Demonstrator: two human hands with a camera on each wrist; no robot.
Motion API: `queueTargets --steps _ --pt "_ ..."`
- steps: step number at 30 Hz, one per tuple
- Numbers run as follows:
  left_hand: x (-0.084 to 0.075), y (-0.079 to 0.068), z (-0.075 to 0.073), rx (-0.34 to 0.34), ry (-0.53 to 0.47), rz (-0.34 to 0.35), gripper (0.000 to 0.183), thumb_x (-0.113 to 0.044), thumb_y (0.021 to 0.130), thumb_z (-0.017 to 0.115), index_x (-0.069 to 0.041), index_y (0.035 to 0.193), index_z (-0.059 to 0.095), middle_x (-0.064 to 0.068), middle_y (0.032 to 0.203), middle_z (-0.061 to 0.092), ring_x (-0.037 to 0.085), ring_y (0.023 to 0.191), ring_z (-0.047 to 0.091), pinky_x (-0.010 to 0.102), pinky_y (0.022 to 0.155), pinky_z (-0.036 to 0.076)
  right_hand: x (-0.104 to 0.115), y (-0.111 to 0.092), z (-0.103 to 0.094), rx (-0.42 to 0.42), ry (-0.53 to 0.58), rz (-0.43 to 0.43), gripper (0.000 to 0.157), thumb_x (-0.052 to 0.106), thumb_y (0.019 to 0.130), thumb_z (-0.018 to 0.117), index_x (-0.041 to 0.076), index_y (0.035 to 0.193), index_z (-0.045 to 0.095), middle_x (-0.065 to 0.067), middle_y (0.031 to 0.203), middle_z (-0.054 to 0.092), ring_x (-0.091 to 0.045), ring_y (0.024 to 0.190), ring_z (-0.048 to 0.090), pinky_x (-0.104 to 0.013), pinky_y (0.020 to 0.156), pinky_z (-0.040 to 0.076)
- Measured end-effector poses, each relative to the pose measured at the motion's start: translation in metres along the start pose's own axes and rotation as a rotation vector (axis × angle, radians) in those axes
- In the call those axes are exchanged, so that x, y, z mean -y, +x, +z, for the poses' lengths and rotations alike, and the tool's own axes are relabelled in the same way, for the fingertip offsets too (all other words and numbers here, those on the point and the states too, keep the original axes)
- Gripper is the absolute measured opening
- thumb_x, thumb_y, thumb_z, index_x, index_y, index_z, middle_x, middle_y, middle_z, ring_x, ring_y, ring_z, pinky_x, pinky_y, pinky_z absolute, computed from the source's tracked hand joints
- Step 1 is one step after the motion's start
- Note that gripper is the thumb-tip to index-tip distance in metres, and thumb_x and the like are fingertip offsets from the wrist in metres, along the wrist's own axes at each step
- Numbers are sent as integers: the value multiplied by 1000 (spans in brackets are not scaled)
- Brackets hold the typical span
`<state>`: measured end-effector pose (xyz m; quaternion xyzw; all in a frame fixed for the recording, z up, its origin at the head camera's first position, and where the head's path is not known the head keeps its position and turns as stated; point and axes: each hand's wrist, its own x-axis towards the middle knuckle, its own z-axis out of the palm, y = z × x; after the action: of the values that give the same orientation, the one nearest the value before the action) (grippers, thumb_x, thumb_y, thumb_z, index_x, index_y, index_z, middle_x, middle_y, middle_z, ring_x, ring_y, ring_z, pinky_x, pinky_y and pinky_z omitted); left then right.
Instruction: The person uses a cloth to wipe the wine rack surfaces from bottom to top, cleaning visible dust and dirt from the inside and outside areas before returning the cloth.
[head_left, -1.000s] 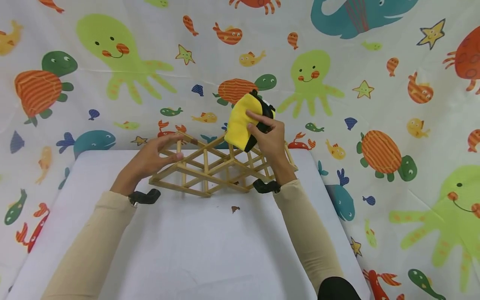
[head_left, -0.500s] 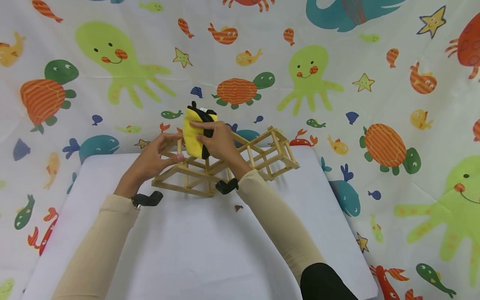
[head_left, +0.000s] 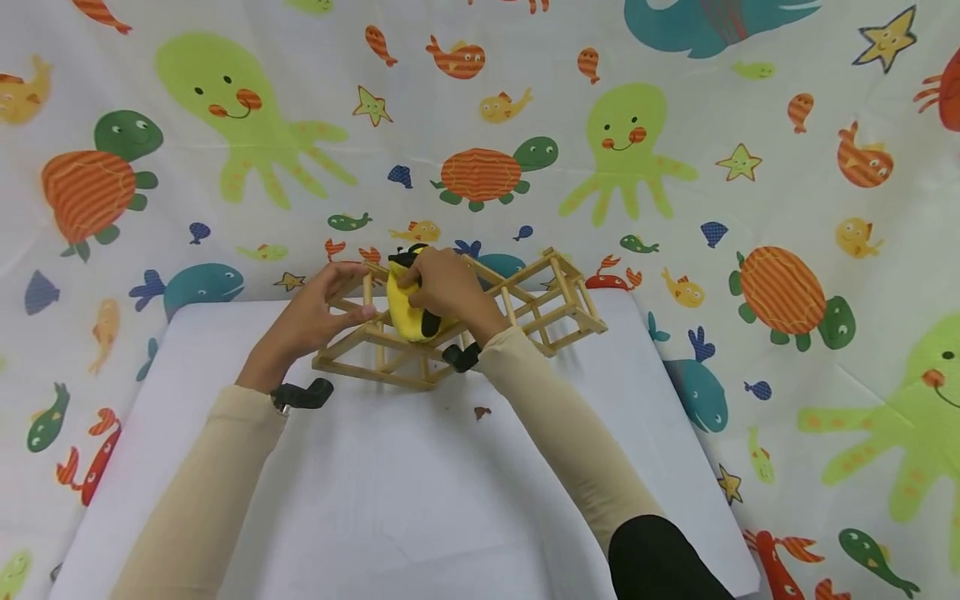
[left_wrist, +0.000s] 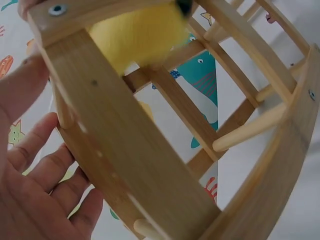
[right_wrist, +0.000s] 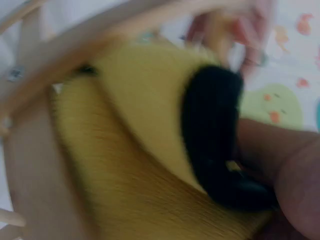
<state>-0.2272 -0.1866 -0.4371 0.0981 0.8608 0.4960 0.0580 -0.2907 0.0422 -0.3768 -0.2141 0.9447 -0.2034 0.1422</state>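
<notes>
A folding lattice rack of light wooden slats and dowels (head_left: pixel 375 376) stands at the back of the table. My left hand (head_left: pixel 318 315) grips its left end, thumb in front and fingers behind a slat in the left wrist view. A fuzzy yellow cloth with black edging (head_left: pixel 407 310) is bunched in my right hand (head_left: pixel 452 287), pinched by its black part. It dips among the slats left of the rack's middle. In the right wrist view the yellow cloth (right_wrist: pixel 100 150) lies right at a wooden slat (right_wrist: pixel 37 165), blurred. My right forearm covers part of the rack's middle.
The white table (head_left: pixel 390 500) runs forward from the rack. A small brown scrap (head_left: pixel 482 412) lies on it, just in front of the rack. Behind hangs a white curtain (head_left: pixel 300 75) printed with sea animals, close to the rack's back.
My right hand has carried the yellow cloth from the rack's middle over to its left part, then lowered it among the slats. My left hand keeps its grip on the left end.
</notes>
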Motion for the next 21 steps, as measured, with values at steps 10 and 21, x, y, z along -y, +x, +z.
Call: queueTargets --steps 10,21 --pt "-2 1 -1 14 -19 22 74 -24 98 79 -13 160 40 11 173 37 41 163 25 73 128 19 -6 2 -1 -181 60 27 35 16 101 71 28 133 75 -7 143 70 -13 68 52 -18 52 42" --pt "-2 1 0 16 -7 -24 80 -34 97 80 -15 162 37 9 174 35 41 164 24 75 126 20 -9 2 9 -66 215 -76 32 13 98 77 31 124 80 -6 150 66 -18 118 64 -23 81 56"
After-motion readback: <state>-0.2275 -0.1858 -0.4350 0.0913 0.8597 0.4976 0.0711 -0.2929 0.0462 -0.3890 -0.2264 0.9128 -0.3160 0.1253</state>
